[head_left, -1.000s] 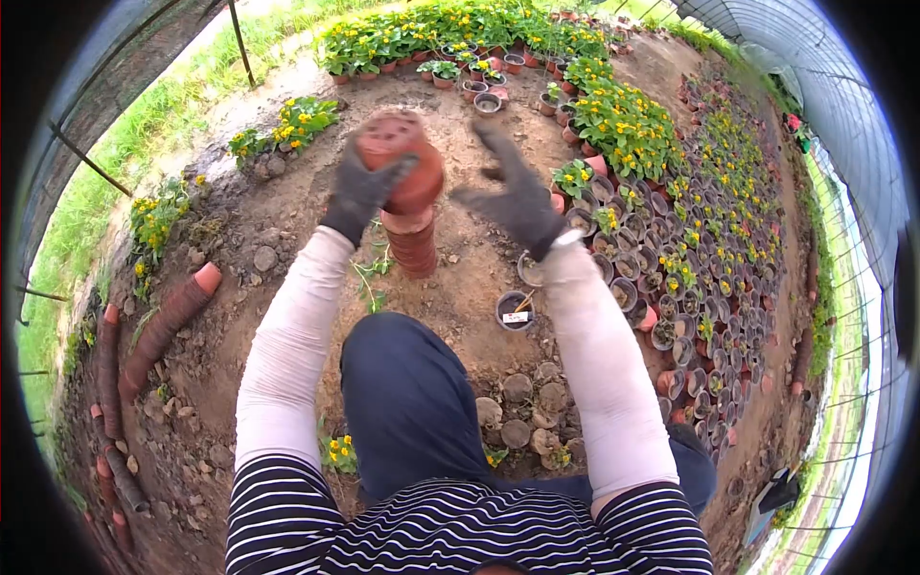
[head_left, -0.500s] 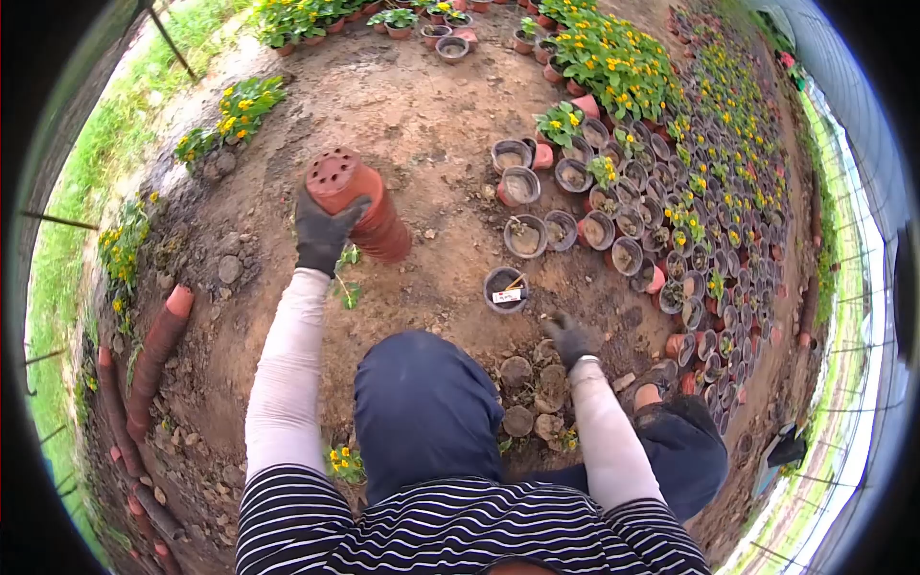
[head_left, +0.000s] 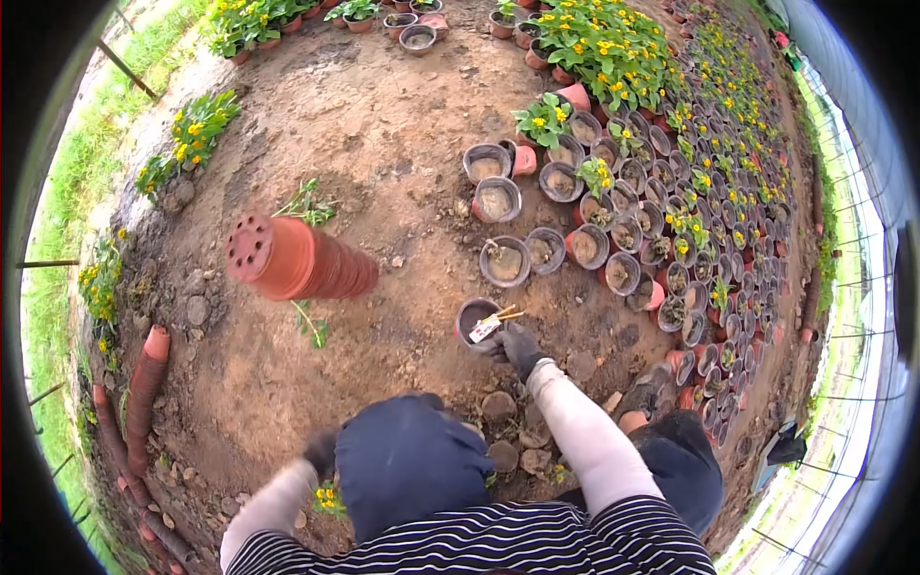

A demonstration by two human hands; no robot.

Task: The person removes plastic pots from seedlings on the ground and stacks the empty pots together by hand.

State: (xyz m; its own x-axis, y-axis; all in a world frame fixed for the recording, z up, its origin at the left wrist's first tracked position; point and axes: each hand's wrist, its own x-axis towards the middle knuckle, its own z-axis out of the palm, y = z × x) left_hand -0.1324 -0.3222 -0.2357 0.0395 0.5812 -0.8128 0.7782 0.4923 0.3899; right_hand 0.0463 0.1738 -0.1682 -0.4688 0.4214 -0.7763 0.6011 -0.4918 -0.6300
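Note:
My right hand (head_left: 520, 351) has its gloved fingers closed at the near rim of a dark pot (head_left: 466, 321). Over that pot lie a small white labelled packet (head_left: 485, 329) and thin yellowish sticks (head_left: 511, 313); whether my fingers grip the pot or these is hidden. My left hand (head_left: 323, 452), blurred, is beside my knee, its fingers partly hidden. A tall stack of reddish upside-down pots (head_left: 316, 263) stands at the left, untouched, with cut green sprigs (head_left: 309, 205) beside it.
Many used pots with soil (head_left: 587, 246) cover the right side. Yellow-flowered plants (head_left: 613, 48) grow at the upper right. Long pot stacks (head_left: 145, 393) lie at the far left. Round soil clods (head_left: 499, 407) sit close to my knee.
My left hand has let go of the pot stack and come down to my knee. My right hand has moved from the soil clods up to the dark pot. The view has shifted.

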